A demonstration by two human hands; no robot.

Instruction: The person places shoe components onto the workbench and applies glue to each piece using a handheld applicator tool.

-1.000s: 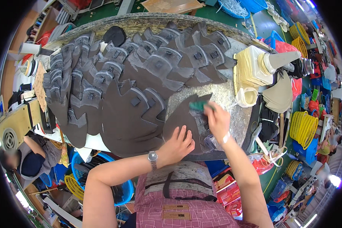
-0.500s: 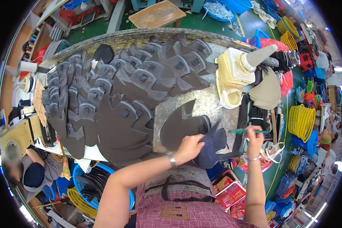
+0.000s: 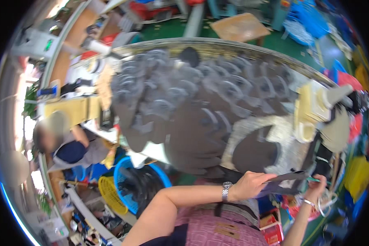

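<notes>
My left hand [image 3: 252, 185] pinches the edge of a dark cut piece of sheet material [image 3: 286, 183], held tilted just off the table's near edge. At its other end my right hand [image 3: 315, 189] is closed round a thin green stick-like tool [image 3: 313, 179]; its tip is blurred against the piece. Beyond my left hand, another dark piece [image 3: 256, 151] lies flat on a pale, worn board [image 3: 244, 128]. Many overlapping dark pieces [image 3: 192, 135] with curved grey bands cover the table to the left.
A cream container [image 3: 309, 104] with a grey cone stands at the board's far right. Pale rounded sheets [image 3: 336, 129] lie beside it. Below the table at left are a blue basket [image 3: 119, 176] and a yellow basket [image 3: 110, 194]. Another person [image 3: 74, 143] sits at the left.
The view has swung left, so the table appears farther right. The piece in my left hand is now raised and tilted, and my right hand with the green tool has come up to it.
</notes>
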